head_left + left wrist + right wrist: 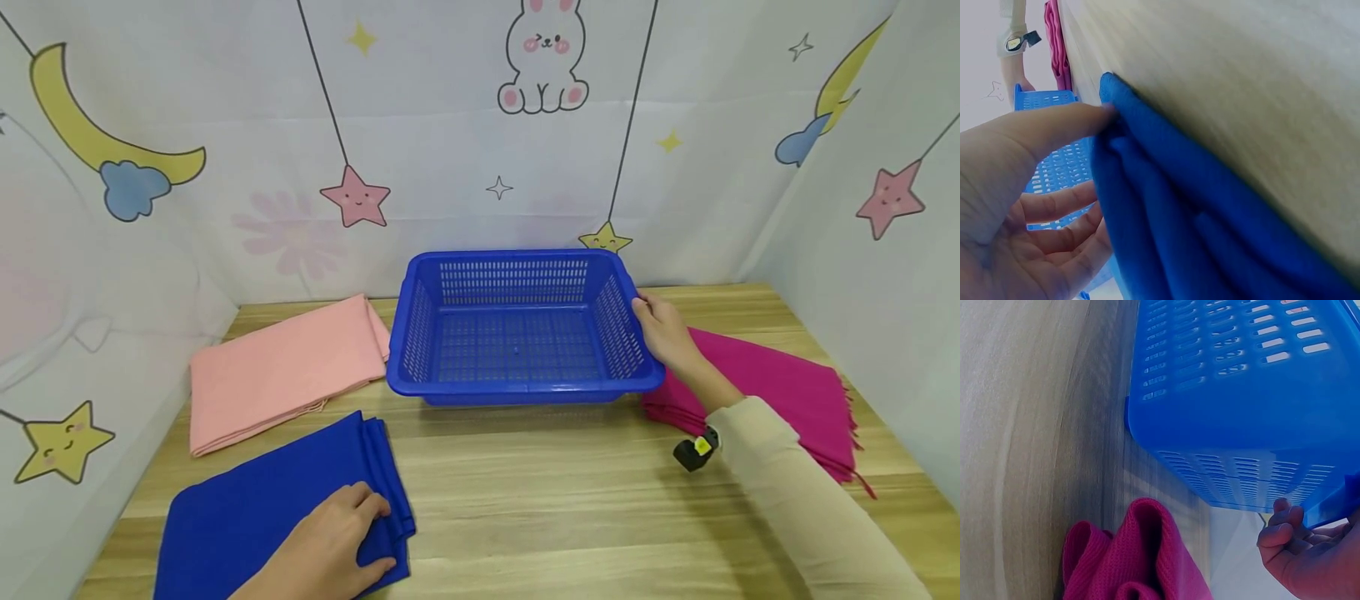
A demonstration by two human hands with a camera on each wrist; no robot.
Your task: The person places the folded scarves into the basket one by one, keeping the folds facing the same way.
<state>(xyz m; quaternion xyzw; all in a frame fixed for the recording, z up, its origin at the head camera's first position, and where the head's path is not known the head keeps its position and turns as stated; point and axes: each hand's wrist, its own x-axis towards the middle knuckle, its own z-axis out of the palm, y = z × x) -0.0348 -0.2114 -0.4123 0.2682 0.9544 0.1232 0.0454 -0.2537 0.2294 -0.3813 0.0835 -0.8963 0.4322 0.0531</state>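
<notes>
A blue plastic basket [517, 397] with slotted walls stands near the back of the table, its inside bare. My right hand [667, 333] grips the rim at its right side, thumb over the top and fingers curled under the lip [1300, 544]. At the front left lies a folded blue cloth [255, 500]. My left hand [337, 533] is at its right-hand folded edge, fingers bent over the top. In the left wrist view the thumb presses into the fold at the corner of the cloth [1160, 206].
A folded pink cloth [285, 367] lies left of the basket, its corner close to the basket wall. A folded magenta cloth [780, 392] with a fringed edge lies to the right, partly under my right forearm. Printed white curtains [450, 150] enclose the wooden table [525, 500].
</notes>
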